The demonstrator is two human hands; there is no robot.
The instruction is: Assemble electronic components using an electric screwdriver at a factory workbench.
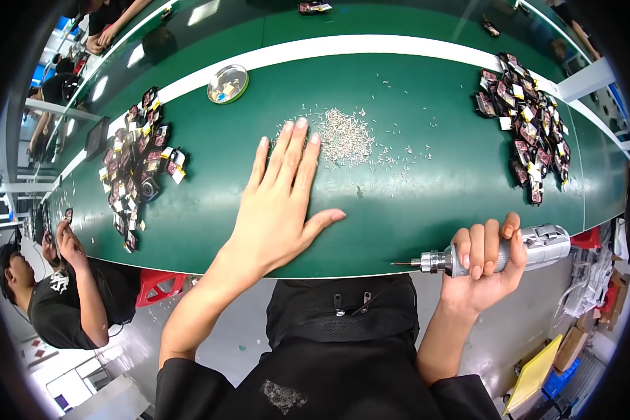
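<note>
My left hand (281, 196) lies flat, palm down, on the green table (427, 203), fingers spread and pointing toward a scattered pile of small silver screws (343, 136); the fingertips reach the pile's near edge. My right hand (483, 269) grips a grey electric screwdriver (532, 248) at the table's near edge, held level with its thin bit pointing left. Nothing is in the left hand.
A heap of small dark parts with white tags (136, 164) lies at the left, another heap (528, 122) at the right. A round metal dish (227, 84) sits at the back left. A person in black (63, 294) sits at lower left. Boxes stand on the floor at right.
</note>
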